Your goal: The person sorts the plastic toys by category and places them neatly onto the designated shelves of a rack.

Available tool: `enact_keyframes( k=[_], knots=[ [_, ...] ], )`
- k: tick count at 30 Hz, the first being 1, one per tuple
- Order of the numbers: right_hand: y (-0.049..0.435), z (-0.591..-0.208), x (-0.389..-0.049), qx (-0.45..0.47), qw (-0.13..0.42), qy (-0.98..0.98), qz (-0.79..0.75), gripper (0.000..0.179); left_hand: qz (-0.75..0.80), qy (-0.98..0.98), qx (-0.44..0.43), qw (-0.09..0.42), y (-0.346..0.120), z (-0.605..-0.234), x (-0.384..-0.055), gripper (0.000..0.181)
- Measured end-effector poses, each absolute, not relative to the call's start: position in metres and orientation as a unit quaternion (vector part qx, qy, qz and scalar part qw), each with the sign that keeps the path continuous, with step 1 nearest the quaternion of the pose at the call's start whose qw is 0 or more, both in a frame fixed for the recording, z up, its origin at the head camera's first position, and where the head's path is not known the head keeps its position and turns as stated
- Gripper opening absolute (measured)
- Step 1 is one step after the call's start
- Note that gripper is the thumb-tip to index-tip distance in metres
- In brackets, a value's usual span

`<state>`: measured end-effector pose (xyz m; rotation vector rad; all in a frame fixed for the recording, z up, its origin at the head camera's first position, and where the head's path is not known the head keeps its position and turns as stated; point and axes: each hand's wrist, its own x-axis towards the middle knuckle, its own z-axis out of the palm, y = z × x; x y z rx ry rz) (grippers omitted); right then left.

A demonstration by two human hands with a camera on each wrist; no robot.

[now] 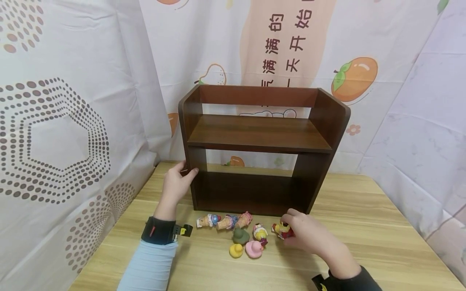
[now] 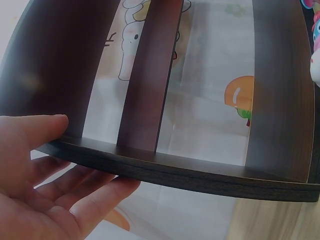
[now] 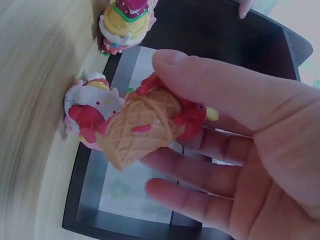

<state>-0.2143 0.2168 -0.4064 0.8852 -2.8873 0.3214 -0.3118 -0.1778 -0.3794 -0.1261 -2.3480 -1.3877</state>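
Note:
A dark brown two-tier wooden shelf (image 1: pixel 260 133) stands upright on the table. My left hand (image 1: pixel 177 180) grips its left side panel (image 2: pixel 200 175); in the left wrist view the thumb lies on the inner side and the fingers on the outer. In the right wrist view my right hand (image 3: pixel 225 130) pinches an ice-cream cone toy (image 3: pixel 145 130) with a waffle-pattern base and red top between thumb and fingers. Two more figurines lie beside it, one yellow and white (image 3: pixel 127 25), one white with a red part (image 3: pixel 92 110). In the head view my right hand is low before the shelf's right front.
Three ice-cream cone toys, among them a pink-topped one (image 1: pixel 244 219), lie along the shelf's front edge. Nearer stand a green duck (image 1: pixel 240 236), a yellow duck (image 1: pixel 236 250) and a pink duck (image 1: pixel 254 249). A patterned cloth (image 1: pixel 393 133) hangs behind the wood-grain table (image 1: pixel 346 210).

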Motion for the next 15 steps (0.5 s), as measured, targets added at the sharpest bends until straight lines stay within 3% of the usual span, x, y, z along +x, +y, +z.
enact_keyframes(
  k=[15],
  knots=[
    [0.219,-0.4027,-0.2156,0.302,0.153,-0.935,0.112,0.036,-0.496,-0.842,-0.048,0.206,-0.1787,-0.3806,-0.3122,0.047]
  ],
)
